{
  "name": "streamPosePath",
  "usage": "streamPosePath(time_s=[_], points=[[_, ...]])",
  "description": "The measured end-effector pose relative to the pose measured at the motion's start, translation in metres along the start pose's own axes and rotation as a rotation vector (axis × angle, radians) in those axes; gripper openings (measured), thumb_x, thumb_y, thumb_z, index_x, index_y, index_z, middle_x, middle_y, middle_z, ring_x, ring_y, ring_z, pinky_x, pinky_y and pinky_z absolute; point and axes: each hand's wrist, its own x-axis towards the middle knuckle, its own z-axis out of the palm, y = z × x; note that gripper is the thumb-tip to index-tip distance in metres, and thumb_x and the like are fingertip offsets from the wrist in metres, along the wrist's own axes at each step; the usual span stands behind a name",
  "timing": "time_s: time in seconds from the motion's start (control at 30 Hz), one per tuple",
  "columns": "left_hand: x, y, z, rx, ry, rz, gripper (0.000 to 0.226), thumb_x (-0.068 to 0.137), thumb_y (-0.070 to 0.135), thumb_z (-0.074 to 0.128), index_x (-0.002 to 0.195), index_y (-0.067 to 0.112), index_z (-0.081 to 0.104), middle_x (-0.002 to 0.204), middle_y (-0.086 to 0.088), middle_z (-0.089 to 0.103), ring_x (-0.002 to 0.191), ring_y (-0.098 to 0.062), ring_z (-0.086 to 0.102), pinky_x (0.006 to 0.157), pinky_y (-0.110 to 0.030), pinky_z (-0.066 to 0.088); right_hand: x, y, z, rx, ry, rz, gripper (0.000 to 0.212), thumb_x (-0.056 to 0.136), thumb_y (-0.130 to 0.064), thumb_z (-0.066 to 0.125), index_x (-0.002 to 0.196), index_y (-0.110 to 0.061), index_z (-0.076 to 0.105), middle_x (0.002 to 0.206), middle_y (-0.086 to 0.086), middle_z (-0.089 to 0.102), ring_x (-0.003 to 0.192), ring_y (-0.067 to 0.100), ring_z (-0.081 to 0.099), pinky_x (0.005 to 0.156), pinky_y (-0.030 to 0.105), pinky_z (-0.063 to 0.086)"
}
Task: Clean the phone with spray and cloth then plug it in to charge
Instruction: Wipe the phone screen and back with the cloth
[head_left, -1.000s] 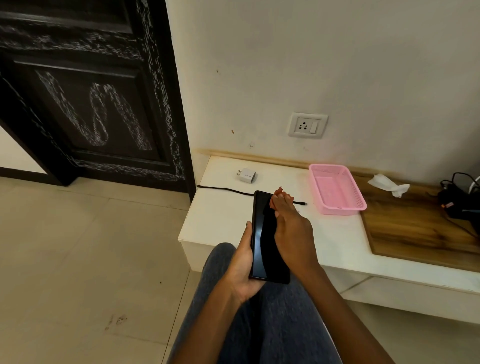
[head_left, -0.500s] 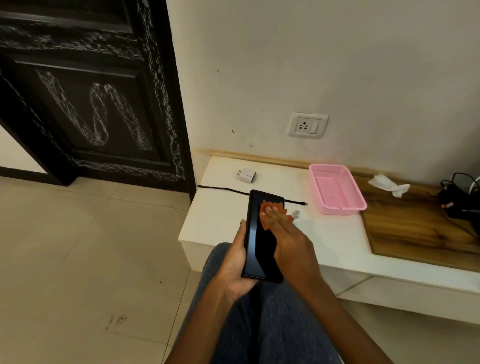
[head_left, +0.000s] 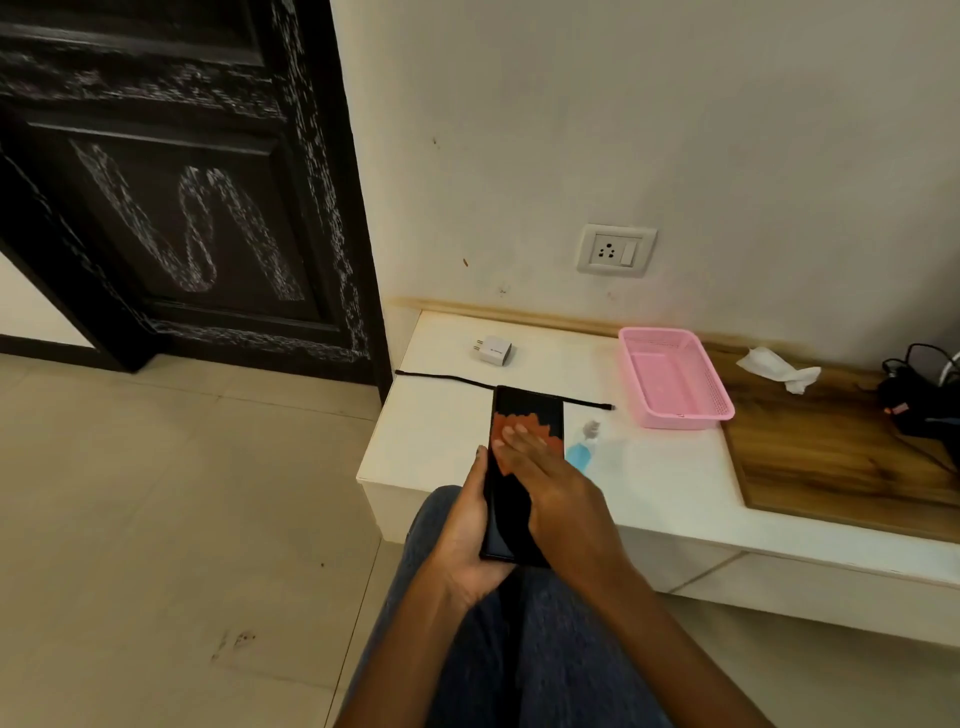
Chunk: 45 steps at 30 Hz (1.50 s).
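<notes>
A black phone (head_left: 524, 402) is held upright over my knee, with my left hand (head_left: 465, 530) gripping its left edge and bottom. My right hand (head_left: 561, 493) lies flat across the screen and presses a small orange cloth (head_left: 511, 421) against its upper half. A small blue spray bottle (head_left: 582, 449) lies on the white ledge (head_left: 675, 483) just right of the phone, partly hidden by my right hand. On the ledge farther back sit a white charger adapter (head_left: 493, 351) and a black cable (head_left: 447, 378). A wall socket (head_left: 615, 252) is above them.
A pink plastic basket (head_left: 675, 415) stands on the ledge right of the cable. A crumpled white tissue (head_left: 779, 366) lies on a wooden board (head_left: 841, 457). Black wires and gear (head_left: 919, 400) sit at the far right. A dark door (head_left: 176, 208) is at the left.
My right hand has slid the cloth down and toward me on the screen, uncovering the phone's top. The spray bottle beside the phone has come into view.
</notes>
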Motion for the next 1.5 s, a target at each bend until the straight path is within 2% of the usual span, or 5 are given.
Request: streamPosePath(time_s=[0.43, 0.77, 1.07, 1.13, 1.5], points=[[0.001, 0.000, 0.004, -0.013, 0.038, 0.006, 0.051, 0.085, 0.055, 0.054, 0.112, 0.015, 0.071, 0.124, -0.011, 0.065, 0.114, -0.024, 0.062, 0.086, -0.037, 0.055, 0.013, -0.025, 0.017, 0.021, -0.045, 0.165, 0.052, 0.088, 0.001, 0.042, 0.139, -0.004, 0.035, 0.151, 0.012, 0.023, 0.142, 0.022, 0.021, 0.117, 0.032, 0.017], [0.002, 0.001, 0.007, 0.045, 0.035, 0.013, 0.056, 0.086, 0.058, 0.047, 0.113, 0.015, 0.071, 0.118, -0.012, 0.068, 0.105, -0.024, 0.067, 0.089, -0.038, 0.055, 0.007, 0.019, -0.024, -0.014, -0.023, 0.085, 0.070, 0.056, 0.029, 0.063, 0.119, -0.002, 0.061, 0.126, 0.015, 0.058, 0.117, 0.033, 0.055, 0.082, 0.046, 0.056], [0.002, -0.003, 0.007, -0.015, 0.060, 0.022, 0.052, 0.083, 0.055, 0.055, 0.109, 0.013, 0.072, 0.121, -0.014, 0.066, 0.110, -0.027, 0.064, 0.084, -0.039, 0.056, 0.023, -0.015, 0.010, -0.003, -0.087, 0.077, 0.045, 0.092, -0.001, 0.044, 0.137, -0.003, 0.040, 0.150, 0.014, 0.030, 0.142, 0.022, 0.020, 0.115, 0.024, 0.008], [-0.001, -0.002, 0.002, -0.100, 0.032, 0.024, 0.050, 0.083, 0.049, 0.058, 0.108, 0.009, 0.072, 0.119, -0.014, 0.067, 0.108, -0.028, 0.065, 0.081, -0.040, 0.056, 0.001, -0.028, 0.016, -0.195, -0.420, 0.305, 0.041, 0.094, -0.014, 0.044, 0.128, 0.010, 0.047, 0.141, 0.027, 0.039, 0.136, 0.034, 0.028, 0.117, 0.036, 0.015], [0.000, 0.002, 0.008, -0.022, 0.027, 0.031, 0.057, 0.090, 0.054, 0.045, 0.118, 0.010, 0.067, 0.120, -0.017, 0.065, 0.107, -0.030, 0.063, 0.093, -0.043, 0.050, 0.003, 0.024, -0.033, 0.014, -0.034, 0.085, 0.065, 0.062, 0.025, 0.066, 0.121, -0.003, 0.060, 0.129, 0.015, 0.056, 0.119, 0.032, 0.053, 0.088, 0.046, 0.053]])
